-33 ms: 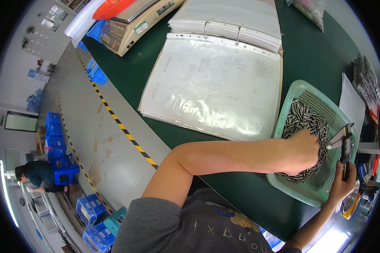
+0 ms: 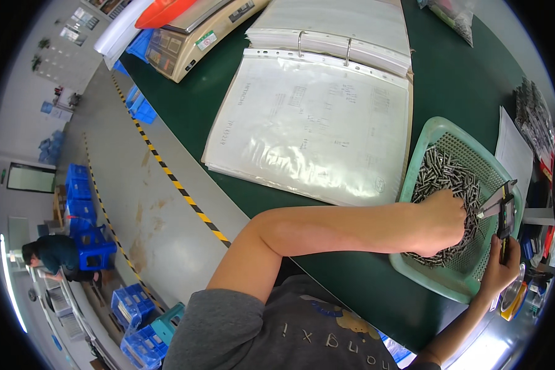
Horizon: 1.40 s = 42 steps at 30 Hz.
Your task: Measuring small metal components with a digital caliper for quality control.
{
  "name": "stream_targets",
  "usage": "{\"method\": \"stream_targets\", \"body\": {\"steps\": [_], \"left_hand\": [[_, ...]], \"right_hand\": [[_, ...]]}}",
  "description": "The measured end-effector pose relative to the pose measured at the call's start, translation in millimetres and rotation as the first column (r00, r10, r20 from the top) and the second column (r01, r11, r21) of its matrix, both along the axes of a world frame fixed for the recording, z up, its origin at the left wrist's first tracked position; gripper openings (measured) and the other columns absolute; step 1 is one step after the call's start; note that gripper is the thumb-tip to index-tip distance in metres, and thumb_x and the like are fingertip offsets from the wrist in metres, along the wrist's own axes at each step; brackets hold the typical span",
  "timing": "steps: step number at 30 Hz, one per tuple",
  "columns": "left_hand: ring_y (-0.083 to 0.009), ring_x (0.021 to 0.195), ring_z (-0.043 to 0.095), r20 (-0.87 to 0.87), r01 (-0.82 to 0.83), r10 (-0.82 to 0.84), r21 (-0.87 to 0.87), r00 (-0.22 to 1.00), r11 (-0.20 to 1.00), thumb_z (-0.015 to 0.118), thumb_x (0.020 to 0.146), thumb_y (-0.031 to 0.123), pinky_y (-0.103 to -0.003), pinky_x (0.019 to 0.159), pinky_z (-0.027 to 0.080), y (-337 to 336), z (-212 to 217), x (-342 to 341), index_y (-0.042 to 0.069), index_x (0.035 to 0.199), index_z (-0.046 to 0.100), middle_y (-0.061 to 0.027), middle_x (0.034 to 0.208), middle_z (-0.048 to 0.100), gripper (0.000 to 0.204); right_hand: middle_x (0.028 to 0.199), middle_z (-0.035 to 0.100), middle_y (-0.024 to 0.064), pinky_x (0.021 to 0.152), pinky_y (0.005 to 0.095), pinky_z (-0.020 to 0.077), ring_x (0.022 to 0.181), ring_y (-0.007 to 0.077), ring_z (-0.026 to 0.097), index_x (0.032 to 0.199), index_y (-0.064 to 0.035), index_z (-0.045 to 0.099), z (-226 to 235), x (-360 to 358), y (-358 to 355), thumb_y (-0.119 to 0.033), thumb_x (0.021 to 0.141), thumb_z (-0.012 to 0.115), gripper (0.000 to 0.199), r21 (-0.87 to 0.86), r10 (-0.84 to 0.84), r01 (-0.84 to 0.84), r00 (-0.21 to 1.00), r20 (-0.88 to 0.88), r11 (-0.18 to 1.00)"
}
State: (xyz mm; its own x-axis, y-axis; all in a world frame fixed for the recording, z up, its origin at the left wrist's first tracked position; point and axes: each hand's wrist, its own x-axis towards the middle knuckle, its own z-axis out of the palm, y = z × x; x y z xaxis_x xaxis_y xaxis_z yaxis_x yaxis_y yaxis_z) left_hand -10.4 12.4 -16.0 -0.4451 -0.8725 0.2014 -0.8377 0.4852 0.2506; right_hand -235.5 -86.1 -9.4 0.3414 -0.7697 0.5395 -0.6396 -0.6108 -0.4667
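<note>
My left hand [image 2: 441,223] reaches across over a pale green plastic basket [image 2: 407,271], its fingers curled closed. The back of the hand hides what they pinch, though a small bright tip shows close to the caliper jaws. My right hand [image 2: 504,270], at the basket's right edge, is wrapped round a digital caliper [image 2: 507,217]. The caliper stands upright, its jaws pointing left toward my left fingers. Many small, slim metal pins [image 2: 444,171] lie heaped in the basket beneath my left hand.
An open ring binder [image 2: 308,129] with sleeved sheets lies left of the basket on the green table [image 2: 462,80]. A beige weighing scale [image 2: 197,40] stands at the far left. Papers [image 2: 515,145] and bagged parts [image 2: 532,108] sit at right. Blue crates [image 2: 132,305] and a person [image 2: 58,254] are beyond the table.
</note>
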Motion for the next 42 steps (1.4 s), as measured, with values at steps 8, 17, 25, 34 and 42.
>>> {"method": "stream_targets", "body": {"steps": [8, 17, 25, 34, 42], "left_hand": [[-0.0224, 0.083, 0.057, -0.038, 0.036, -0.037, -0.024, 0.999, 0.999, 0.064, 0.063, 0.018, -0.034, 0.069, 0.045, -0.8, 0.1, -0.9, 0.008, 0.069, 0.067, -0.0074, 0.08, 0.062, 0.012], [-0.0237, 0.082, 0.058, -0.065, 0.096, -0.097, -0.02, 0.993, 0.995, 0.062, 0.063, 0.015, -0.035, 0.069, 0.047, -1.4, -0.3, -2.0, 0.006, 0.067, 0.066, -0.0085, 0.078, 0.062, 0.01], [-0.0241, 0.081, 0.059, -0.057, 0.102, -0.103, -0.02, 0.993, 0.995, 0.062, 0.063, 0.015, -0.035, 0.068, 0.048, -1.1, -0.6, -1.9, 0.007, 0.067, 0.066, -0.0087, 0.078, 0.062, 0.01], [-0.0241, 0.081, 0.059, -0.054, 0.104, -0.105, -0.016, 0.993, 0.994, 0.062, 0.062, 0.015, -0.035, 0.068, 0.048, -1.3, -1.2, -2.8, 0.007, 0.067, 0.066, -0.0088, 0.078, 0.062, 0.01], [-0.0239, 0.081, 0.059, -0.046, 0.109, -0.11, -0.009, 0.993, 0.994, 0.062, 0.063, 0.014, -0.035, 0.068, 0.048, -1.8, -1.0, -2.6, 0.007, 0.067, 0.065, -0.0083, 0.078, 0.062, 0.009]], "right_hand": [[0.065, 0.044, -0.0066, 0.047, 0.0189, 0.0218, 0.056, 0.0017, 0.031, 0.087, 0.0002, 0.059, 1.8, -0.2, 1.3, -0.011, 0.077, 0.072, 0.02, 0.003, 0.008, -0.008, 1.0, -0.023, 1.0], [0.065, 0.044, -0.0068, 0.047, 0.0189, 0.022, 0.055, 0.0021, 0.03, 0.087, 0.0001, 0.058, 1.6, -0.3, 0.8, -0.012, 0.076, 0.073, 0.022, -0.012, -0.003, 0.002, 0.999, -0.032, 1.0], [0.066, 0.044, -0.0073, 0.047, 0.0186, 0.0224, 0.057, 0.002, 0.031, 0.087, 0.0001, 0.058, 0.9, -1.7, 0.6, -0.012, 0.077, 0.072, 0.021, 0.01, -0.001, 0.001, 1.0, -0.022, 1.0], [0.067, 0.046, -0.0061, 0.048, 0.0185, 0.0236, 0.057, 0.0025, 0.032, 0.087, 0.0007, 0.058, 1.1, -1.4, 0.7, -0.012, 0.077, 0.072, 0.022, -0.028, 0.005, -0.006, 0.999, -0.045, 1.0], [0.067, 0.046, -0.0063, 0.048, 0.0182, 0.024, 0.057, 0.0024, 0.033, 0.088, 0.0005, 0.058, 3.2, 0.0, 1.9, -0.013, 0.076, 0.072, 0.023, -0.003, -0.007, 0.007, 0.999, -0.054, 1.0]]}}
